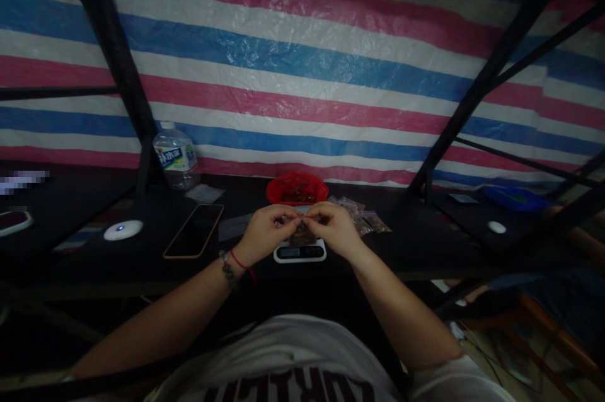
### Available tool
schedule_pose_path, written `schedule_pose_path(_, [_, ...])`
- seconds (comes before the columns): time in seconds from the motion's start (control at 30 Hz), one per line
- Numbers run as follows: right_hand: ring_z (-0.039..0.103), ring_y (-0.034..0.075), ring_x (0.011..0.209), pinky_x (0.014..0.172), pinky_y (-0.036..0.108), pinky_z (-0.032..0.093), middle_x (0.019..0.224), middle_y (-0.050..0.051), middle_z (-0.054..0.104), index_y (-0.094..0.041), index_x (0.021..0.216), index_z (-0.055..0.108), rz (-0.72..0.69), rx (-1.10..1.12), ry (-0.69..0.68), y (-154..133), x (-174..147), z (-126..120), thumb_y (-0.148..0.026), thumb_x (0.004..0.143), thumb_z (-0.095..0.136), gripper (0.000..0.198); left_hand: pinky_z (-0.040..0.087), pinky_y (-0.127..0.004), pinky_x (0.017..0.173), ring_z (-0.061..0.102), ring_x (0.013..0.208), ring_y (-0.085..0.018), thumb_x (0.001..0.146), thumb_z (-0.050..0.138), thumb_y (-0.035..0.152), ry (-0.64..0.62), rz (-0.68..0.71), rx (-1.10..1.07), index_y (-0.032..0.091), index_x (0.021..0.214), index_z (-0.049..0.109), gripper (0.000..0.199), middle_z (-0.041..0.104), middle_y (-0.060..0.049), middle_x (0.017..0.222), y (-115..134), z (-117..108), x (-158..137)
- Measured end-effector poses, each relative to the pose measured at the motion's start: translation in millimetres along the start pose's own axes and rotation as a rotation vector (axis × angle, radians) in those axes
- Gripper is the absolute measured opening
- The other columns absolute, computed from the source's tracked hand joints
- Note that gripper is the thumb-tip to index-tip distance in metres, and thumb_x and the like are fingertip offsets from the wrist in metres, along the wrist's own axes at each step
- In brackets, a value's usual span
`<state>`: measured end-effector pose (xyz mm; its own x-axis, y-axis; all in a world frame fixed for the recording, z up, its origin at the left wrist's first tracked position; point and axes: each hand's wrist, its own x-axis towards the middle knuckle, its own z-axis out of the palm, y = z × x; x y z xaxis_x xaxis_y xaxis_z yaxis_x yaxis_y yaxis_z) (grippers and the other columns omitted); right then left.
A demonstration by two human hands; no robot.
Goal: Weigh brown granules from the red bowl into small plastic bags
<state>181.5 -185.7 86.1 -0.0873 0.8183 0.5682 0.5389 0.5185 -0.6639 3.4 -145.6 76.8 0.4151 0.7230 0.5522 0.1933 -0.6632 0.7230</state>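
My left hand [269,232] and my right hand [333,225] meet over a small white digital scale [300,257]. Both are pinched closed at the top edge of a small clear plastic bag [302,236], which has brownish contents. The bag hangs at the scale's platform; whether it rests on it I cannot tell. Just behind my fingers stands a red basket [297,183] holding many small brownish pieces. Several filled clear packets [373,222] lie to the right of my right hand. Flat clear bags [234,227] lie left of my left hand.
A phone [195,231], a white round device [123,230] and a big clear plastic bottle [176,156] stand or lie on the left. Black slanted frame posts [116,55] flank the black table. At the right are a blue tray [515,199] and part of another person's arm [579,225].
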Motion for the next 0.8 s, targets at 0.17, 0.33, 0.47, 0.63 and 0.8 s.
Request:
schedule_pose_path(0.17, [0.061, 0.015, 0.068, 0.063, 0.026, 0.045, 0.072, 0.004, 0.068, -0.019, 0.070, 0.070, -0.018, -0.045, 0.009, 3, 2, 0, -0.020, 0.077, 0.065, 0.008, 0.052, -0.027, 0.074, 0.067, 0.079, -0.018, 0.080, 0.061, 0.028, -0.007, 0.000, 0.057, 0.018, 0.080, 0.072, 0.015, 0.074, -0.005, 0.084, -6, 2, 3])
schedule_pose_path(0.33, [0.061, 0.015, 0.068, 0.060, 0.025, 0.044, 0.072, 0.004, 0.067, -0.018, 0.070, 0.069, -0.041, -0.021, 0.009, 4, 1, 2, -0.019, 0.077, 0.064, 0.008, 0.051, -0.024, 0.070, 0.068, 0.076, -0.017, 0.080, 0.061, 0.029, -0.030, -0.026, 0.000, 0.017, 0.081, 0.073, 0.017, 0.074, -0.005, 0.083, -6, 2, 3])
schedule_pose_path(0.47, [0.060, 0.015, 0.066, 0.059, 0.024, 0.044, 0.070, 0.003, 0.066, -0.019, 0.068, 0.069, -0.031, -0.005, -0.009, 4, 0, 4, -0.017, 0.074, 0.066, 0.007, 0.051, -0.024, 0.069, 0.068, 0.074, -0.016, 0.077, 0.062, 0.025, -0.065, -0.014, 0.009, 0.018, 0.077, 0.073, 0.013, 0.074, -0.004, 0.079, -2, -1, 2])
schedule_pose_path(0.63, [0.062, 0.016, 0.068, 0.060, 0.025, 0.046, 0.075, 0.004, 0.069, -0.019, 0.074, 0.071, 0.071, 0.121, 0.017, 11, 1, 4, -0.031, 0.076, 0.068, 0.013, 0.052, -0.025, 0.067, 0.067, 0.072, -0.017, 0.077, 0.063, 0.034, 0.048, -0.092, -0.045, 0.016, 0.081, 0.073, 0.020, 0.074, -0.005, 0.079, -3, -3, 3])
schedule_pose_path(0.8, [0.059, 0.014, 0.062, 0.059, 0.025, 0.045, 0.068, 0.003, 0.067, -0.018, 0.069, 0.069, 0.132, 0.222, -0.020, 18, 2, 7, -0.036, 0.077, 0.066, 0.020, 0.052, -0.025, 0.063, 0.067, 0.069, -0.018, 0.075, 0.069, 0.041, -0.082, -0.155, -0.177, 0.016, 0.082, 0.073, 0.027, 0.074, -0.005, 0.077, -11, -2, 4])
